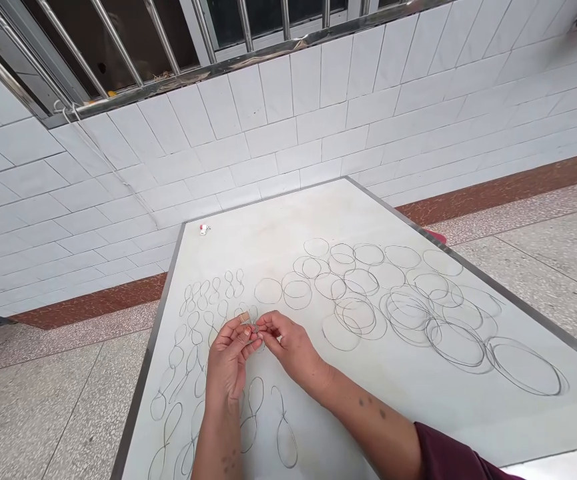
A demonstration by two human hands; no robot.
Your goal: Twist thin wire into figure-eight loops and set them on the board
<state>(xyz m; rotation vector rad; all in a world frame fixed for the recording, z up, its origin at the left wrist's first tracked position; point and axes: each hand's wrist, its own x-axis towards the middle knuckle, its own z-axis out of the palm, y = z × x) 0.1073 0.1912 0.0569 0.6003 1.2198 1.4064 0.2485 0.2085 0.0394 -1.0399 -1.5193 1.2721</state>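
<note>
Near the middle of the white table (288,213), my left hand (233,350) has its fingers closed on a small item with thin greenish strands, and a tan piece (245,318) shows at its fingertips. My right hand (288,343) pinches at the same small item from the right, its fingertips almost touching the left ones. What exactly is held is too small to tell. Twisted wire loops (284,440) lie below and to the left of my hands. Larger round wire rings (455,343) overlap one another on the right.
A small red and white object (204,229) sits at the table's far left corner. Beyond the far edge is a white tiled wall (268,143) with a metal-barred window (245,27). Speckled floor (33,393) shows on both sides.
</note>
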